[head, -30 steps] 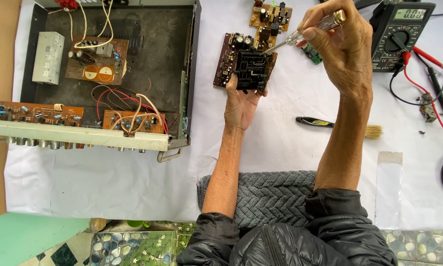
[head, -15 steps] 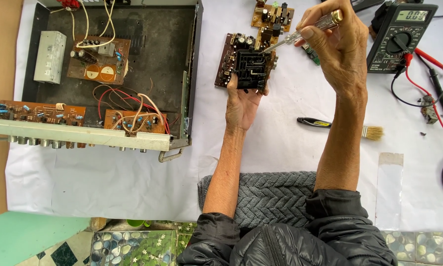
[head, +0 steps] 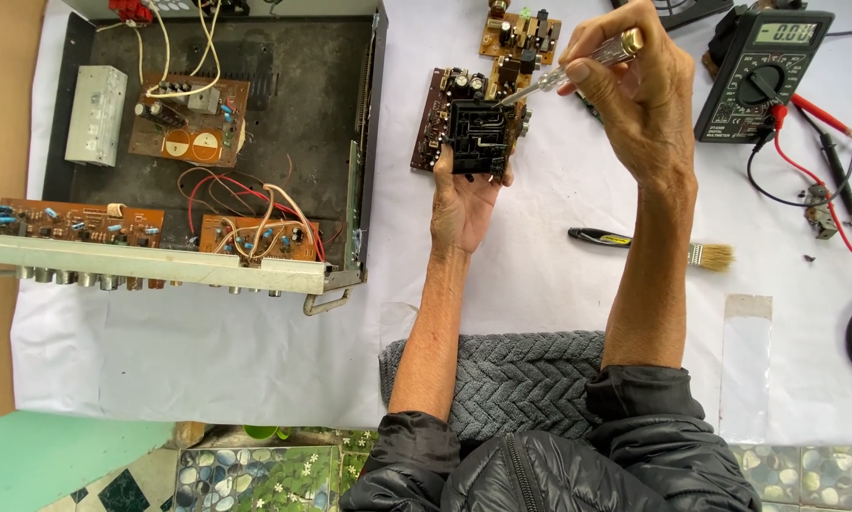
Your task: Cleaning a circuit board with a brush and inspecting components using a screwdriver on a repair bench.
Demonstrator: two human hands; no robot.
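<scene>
l hand (head: 464,194) holds circuit board (head: 470,133), r hand (head: 634,95) screwdriver (head: 563,71)

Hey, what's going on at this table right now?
A person is working on electronics. The left hand holds up a brown circuit board with a black part on it, and the right hand points a clear-handled screwdriver at its top edge. An opened amplifier case with more boards and wires sits to the left. A multimeter with red and black leads and a small brush lie on the white cloth to the right.
</scene>
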